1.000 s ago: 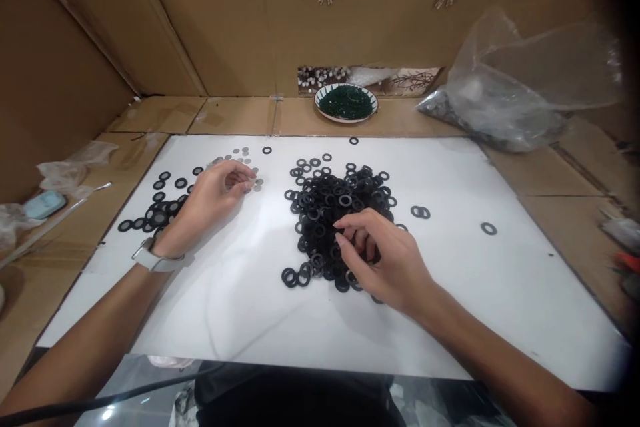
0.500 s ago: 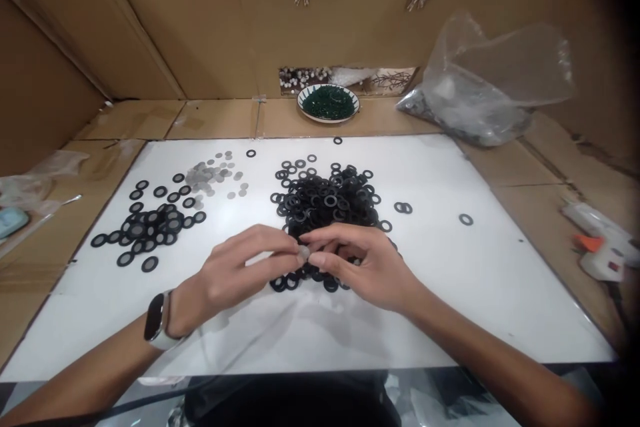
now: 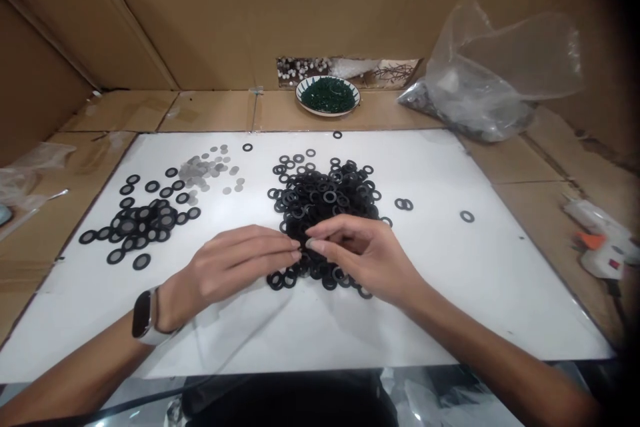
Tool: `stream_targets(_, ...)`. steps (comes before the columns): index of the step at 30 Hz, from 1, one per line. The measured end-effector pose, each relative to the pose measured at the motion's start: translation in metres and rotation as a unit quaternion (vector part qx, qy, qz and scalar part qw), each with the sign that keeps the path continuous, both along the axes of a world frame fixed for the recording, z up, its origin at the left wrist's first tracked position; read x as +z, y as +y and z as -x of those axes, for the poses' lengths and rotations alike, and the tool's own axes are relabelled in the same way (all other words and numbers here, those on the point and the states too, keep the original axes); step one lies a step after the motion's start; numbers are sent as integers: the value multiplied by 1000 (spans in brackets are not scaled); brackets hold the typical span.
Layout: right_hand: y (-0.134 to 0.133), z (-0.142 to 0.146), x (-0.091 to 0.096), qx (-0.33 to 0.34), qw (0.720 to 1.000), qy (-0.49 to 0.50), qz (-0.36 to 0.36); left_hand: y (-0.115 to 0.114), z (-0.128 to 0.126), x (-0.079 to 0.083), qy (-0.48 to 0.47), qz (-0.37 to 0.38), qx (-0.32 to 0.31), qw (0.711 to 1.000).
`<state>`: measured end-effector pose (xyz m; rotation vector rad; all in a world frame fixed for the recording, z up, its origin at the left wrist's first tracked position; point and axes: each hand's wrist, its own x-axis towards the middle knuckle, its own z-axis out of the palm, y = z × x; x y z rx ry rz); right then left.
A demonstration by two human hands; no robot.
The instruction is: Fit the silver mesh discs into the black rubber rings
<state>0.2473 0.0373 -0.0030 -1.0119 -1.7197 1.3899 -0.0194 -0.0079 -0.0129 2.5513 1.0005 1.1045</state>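
Observation:
A small grey disc (image 3: pixel 311 243) is pinched between the thumb and index finger of my right hand (image 3: pixel 365 250), above the front of a big pile of black rings (image 3: pixel 325 197). Facing it from the left, my left hand (image 3: pixel 245 260) has its thumb and fingers pressed together, the tips close to the disc. Whatever lies between those left fingertips is hidden. To the left is a heap of black rings with grey discs in their centres (image 3: pixel 143 227). Loose grey discs (image 3: pixel 203 170) are scattered behind that heap.
The white board (image 3: pixel 430 293) lies within cardboard walls. At the back stands a plate of dark green bits (image 3: pixel 327 95). A clear plastic bag (image 3: pixel 480 93) slumps at the back right, and a glue gun (image 3: pixel 603 247) lies at the right edge. Stray rings (image 3: pixel 467 216) lie rightward.
The grey disc, earlier between both hands' fingertips, is now in my right hand's pinch. My left fingertips have drawn slightly away from it. The view has shifted a little.

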Motion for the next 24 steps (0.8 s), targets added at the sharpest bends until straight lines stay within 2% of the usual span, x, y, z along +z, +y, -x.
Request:
stream_targets(2,-1,-1,0,-54,991,-45,-111,16,5,-3,-5,-16,-24,1000)
stream_targets(5,-3,-2,0,-72,974,-56,-208,40,5,-15,12,-23,39,999)
stream_targets(9,-4,-2,-4,-64,969,-58,-233,57,1,-31,81,-32,90,992)
stream_targets(13,-5,-2,-10,-57,962,-82,-255,57,-1,-32,93,-54,95,990)
stream_targets(15,-5,-2,-10,-53,961,-87,-256,54,-2,-27,69,-31,94,993)
stream_targets(17,-4,-3,-9,-49,967,-80,-237,50,-5,-22,14,28,92,995)
stream_targets(21,0,-2,-2,-40,987,-33,-150,38,-12,-11,-92,179,75,977)
stream_targets(24,3,-2,3,-33,995,4,-92,28,-19,-6,-129,237,50,962)
